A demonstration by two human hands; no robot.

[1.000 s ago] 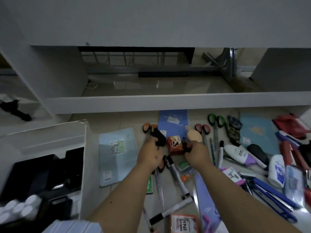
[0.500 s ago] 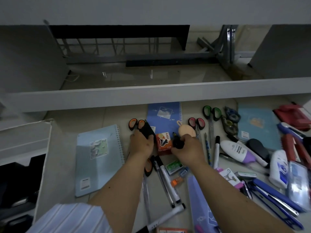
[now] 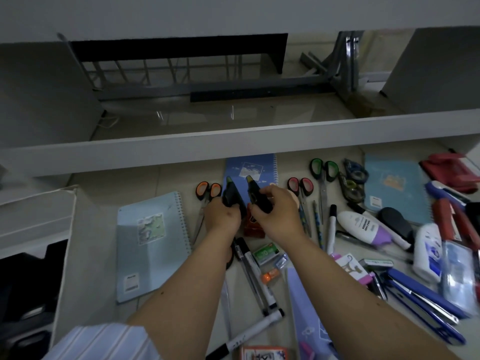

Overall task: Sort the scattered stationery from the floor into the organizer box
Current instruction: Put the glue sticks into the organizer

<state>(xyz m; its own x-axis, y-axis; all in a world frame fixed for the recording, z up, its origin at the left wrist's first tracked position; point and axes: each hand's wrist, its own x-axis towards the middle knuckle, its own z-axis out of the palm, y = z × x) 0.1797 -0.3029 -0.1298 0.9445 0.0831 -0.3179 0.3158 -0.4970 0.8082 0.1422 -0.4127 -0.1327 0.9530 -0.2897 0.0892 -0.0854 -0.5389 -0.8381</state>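
A black highlighter (image 3: 233,197) was held in the left hand (image 3: 220,216) and a second highlighter (image 3: 258,197) in the right hand (image 3: 279,216), each grip closed round its barrel, above the floor (image 3: 98,229). The organizer box (image 3: 65,245) stood at the left. Scissors (image 3: 207,190), notebooks (image 3: 153,242), markers (image 3: 253,271) and much else lay unsorted, so most of the task appeared to be left.

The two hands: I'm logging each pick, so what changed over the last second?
The right hand went from fingering a peach oval piece to gripping a dark highlighter, raised beside the matching one the left hand holds. The scissors, notebooks and markers lie unchanged.
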